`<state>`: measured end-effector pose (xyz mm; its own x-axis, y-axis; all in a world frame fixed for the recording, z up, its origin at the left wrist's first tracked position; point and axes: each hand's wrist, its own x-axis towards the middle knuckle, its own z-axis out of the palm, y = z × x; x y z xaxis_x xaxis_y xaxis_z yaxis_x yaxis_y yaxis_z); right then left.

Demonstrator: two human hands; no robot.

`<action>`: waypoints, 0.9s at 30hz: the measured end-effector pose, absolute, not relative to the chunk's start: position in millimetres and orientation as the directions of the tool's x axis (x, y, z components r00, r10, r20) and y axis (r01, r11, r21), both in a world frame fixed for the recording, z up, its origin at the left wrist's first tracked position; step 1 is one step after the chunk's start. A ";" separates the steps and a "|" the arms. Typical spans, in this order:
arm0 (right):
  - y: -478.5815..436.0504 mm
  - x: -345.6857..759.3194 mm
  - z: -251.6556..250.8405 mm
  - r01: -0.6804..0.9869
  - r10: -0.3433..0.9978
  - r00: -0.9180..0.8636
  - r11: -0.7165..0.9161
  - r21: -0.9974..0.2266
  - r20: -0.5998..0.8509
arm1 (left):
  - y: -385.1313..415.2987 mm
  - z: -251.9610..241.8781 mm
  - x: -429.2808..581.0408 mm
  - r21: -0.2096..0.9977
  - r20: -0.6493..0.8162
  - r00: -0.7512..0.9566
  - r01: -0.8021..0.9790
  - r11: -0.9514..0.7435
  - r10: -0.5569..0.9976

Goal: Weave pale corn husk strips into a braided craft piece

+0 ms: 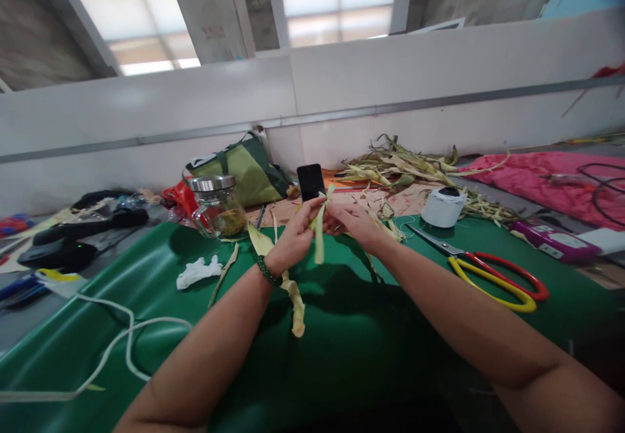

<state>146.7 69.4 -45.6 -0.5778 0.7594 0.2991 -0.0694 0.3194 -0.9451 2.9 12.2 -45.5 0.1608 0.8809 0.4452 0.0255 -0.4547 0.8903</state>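
Both hands meet above the green mat [342, 355], in front of an upright black phone [310, 181]. My left hand [299, 230], with a dark green bead bracelet at the wrist, is closed on a pale corn husk strip [319, 237]. The strip hangs down between the hands, and its short upper end sticks up above the fingertips. My right hand [355, 222] pinches the same husk close to the left fingers. Below the left wrist lies a twisted husk piece with a cut stalk end [297, 322]. A broader husk leaf [260, 240] lies just left of that hand.
Scissors [478, 260] with red and yellow handles lie at right, near a white thread spool [443, 208]. A husk pile [400, 165] is at the back. Left are a glass jar [222, 208], crumpled white tissue [198, 273] and a white cable [129, 329].
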 end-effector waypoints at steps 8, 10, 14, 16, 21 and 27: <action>71.4 157.1 -45.9 0.362 0.657 -0.525 0.748 -0.557 0.541 | 9.7 -39.0 1.1 0.949 0.302 -0.039 0.104 -0.297 0.952; 67.6 157.3 -46.0 0.505 0.579 -0.550 0.804 -0.313 0.602 | 13.1 -40.0 -0.9 0.971 0.218 -0.140 0.131 -0.200 0.966; 59.5 154.8 -45.0 0.583 0.487 -0.642 0.811 -0.034 0.592 | 16.0 -41.0 -4.7 0.974 0.108 -0.162 0.216 -0.072 0.981; 57.8 154.2 -44.6 0.594 0.471 -0.656 0.804 0.019 0.589 | 15.3 -39.7 -6.5 0.972 0.105 -0.163 0.227 -0.067 0.981; 60.0 154.8 -47.9 0.554 0.498 -0.582 0.821 -0.135 0.643 | 14.7 -37.9 -8.2 0.994 0.092 -0.147 -0.040 -0.099 0.985; 68.5 155.3 -52.4 0.487 0.526 -0.510 0.829 -0.275 0.681 | 12.8 -40.1 -5.0 0.999 0.018 -0.069 -0.048 -0.021 0.997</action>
